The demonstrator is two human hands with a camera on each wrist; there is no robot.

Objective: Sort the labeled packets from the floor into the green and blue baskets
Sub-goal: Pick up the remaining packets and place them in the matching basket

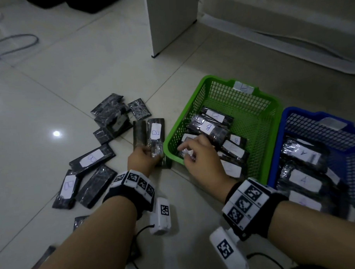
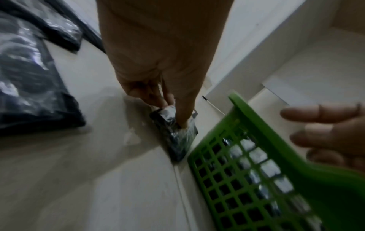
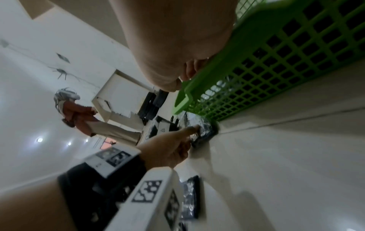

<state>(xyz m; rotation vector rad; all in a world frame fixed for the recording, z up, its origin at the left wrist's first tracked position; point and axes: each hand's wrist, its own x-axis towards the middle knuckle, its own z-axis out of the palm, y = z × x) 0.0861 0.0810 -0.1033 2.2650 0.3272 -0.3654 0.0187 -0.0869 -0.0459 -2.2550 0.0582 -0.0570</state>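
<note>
My left hand grips the near end of a black packet labeled B, which lies on the floor against the green basket. In the left wrist view my fingers pinch that packet beside the basket's rim. My right hand hovers over the basket's near left corner. Its fingers are relaxed above the B packets inside and hold nothing I can see. The blue basket on the right holds packets labeled A. Several loose packets lie on the floor at left.
An unlabeled black packet lies next to the one I hold. A white cabinet leg stands behind the baskets. Cables loop at the far left. A person stands in the background.
</note>
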